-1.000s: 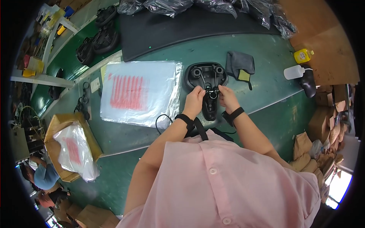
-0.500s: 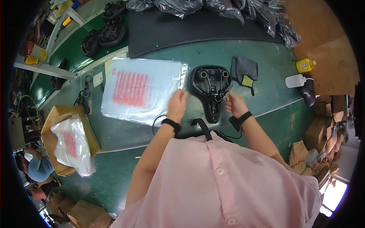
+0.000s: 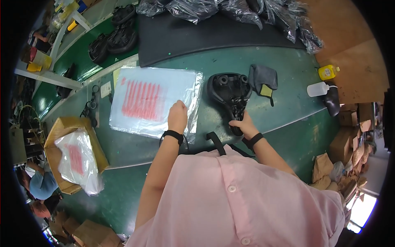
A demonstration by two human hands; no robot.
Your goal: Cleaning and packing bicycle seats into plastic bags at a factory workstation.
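1. The right hand (image 3: 243, 123) is closed around the narrow nose of a black bicycle saddle (image 3: 230, 94), which lies upside down on the green desk (image 3: 288, 107) with its rails facing up.
2. The left hand (image 3: 177, 116) is laid on the near right corner of a stack of clear plastic bags (image 3: 154, 101) printed with red lines; the fingers are curled down onto the top sheet, though it cannot be told whether a bag is already pinched.
3. The saddle is seen just to the right of the bags, touching or nearly touching their edge.
4. A grey cloth pouch with a yellow patch (image 3: 263, 79) is seen just beyond the saddle, with a white squeeze bottle (image 3: 319, 89) and a yellow bottle (image 3: 328, 72) further right.
5. A black mat (image 3: 214, 33) with bagged saddles (image 3: 230, 8) is spread along the far side; a cardboard box (image 3: 61, 136) of more plastic bags stands at the left.
6. The step in hand is judged to be bagging: one sheet is being picked off while the saddle is held ready. A single bag would need to be separated and opened before the saddle can be slid in nose first.
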